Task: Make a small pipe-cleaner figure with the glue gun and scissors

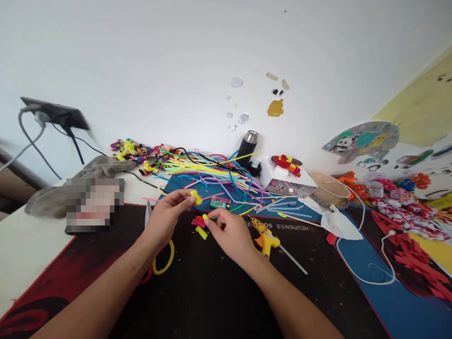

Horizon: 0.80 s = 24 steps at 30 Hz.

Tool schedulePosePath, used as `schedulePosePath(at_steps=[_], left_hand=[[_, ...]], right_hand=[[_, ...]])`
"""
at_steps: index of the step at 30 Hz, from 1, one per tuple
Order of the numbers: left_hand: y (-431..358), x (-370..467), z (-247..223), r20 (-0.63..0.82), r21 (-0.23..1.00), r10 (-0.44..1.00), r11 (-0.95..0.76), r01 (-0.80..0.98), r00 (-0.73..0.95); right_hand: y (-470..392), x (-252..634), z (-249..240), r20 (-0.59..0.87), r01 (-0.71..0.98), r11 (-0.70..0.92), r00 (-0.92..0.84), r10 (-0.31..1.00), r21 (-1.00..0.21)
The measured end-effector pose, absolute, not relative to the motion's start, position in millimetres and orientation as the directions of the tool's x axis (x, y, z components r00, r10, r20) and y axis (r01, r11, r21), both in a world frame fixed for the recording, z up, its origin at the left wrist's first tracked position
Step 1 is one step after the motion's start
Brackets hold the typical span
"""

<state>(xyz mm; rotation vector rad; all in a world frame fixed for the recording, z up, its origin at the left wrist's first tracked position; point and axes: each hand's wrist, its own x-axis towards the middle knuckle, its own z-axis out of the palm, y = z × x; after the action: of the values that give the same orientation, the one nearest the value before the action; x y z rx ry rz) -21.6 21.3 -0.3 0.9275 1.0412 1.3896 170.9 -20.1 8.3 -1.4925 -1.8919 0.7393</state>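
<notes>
My left hand (168,217) pinches a small yellow fuzzy pipe-cleaner piece (196,197) between thumb and fingertips. To its right, my right hand (233,235) has its thumb and forefinger closed on a tiny yellow fuzzy bit (205,217). Under and between the hands lie a pink and orange fuzzy piece (197,221) and a short yellow-green piece (201,232) on the black mat (212,292). Scissors (168,261) with red and yellow handles rest partly hidden behind my left forearm. A yellow glue gun (268,238) with a clear stick lies beside my right hand.
Many coloured pipe cleaners (197,167) are heaped at the back, by a black thermos (246,149). A white box (287,176) stands right of them. A white cord (374,283) loops across the right side; a blurred-out object (95,202) sits left.
</notes>
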Motion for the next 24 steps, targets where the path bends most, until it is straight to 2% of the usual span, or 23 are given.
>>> schedulePosePath(at_steps=[3,7,14,24], left_hand=[[18,-20,-2,-0.022,0.968,0.999,0.009,-0.250,-0.050],[7,-10,3,-0.058,0.973,0.998,0.060,-0.224,0.016],[-4,1,3,-0.105,0.986,0.988,0.118,-0.122,0.109],[-6,4,4,-0.117,0.979,0.983,0.139,-0.153,0.143]], right_hand=[[-18,174,6,0.127,0.397,0.153,-0.089,0.988,-0.905],[-18,184,6,0.090,0.243,0.098,-0.046,0.995,-0.965],[-22,197,6,0.052,0.184,0.054,-0.018,0.999,-0.981],[-24,193,12,0.020,0.132,0.030,-0.073,0.997,-0.991]])
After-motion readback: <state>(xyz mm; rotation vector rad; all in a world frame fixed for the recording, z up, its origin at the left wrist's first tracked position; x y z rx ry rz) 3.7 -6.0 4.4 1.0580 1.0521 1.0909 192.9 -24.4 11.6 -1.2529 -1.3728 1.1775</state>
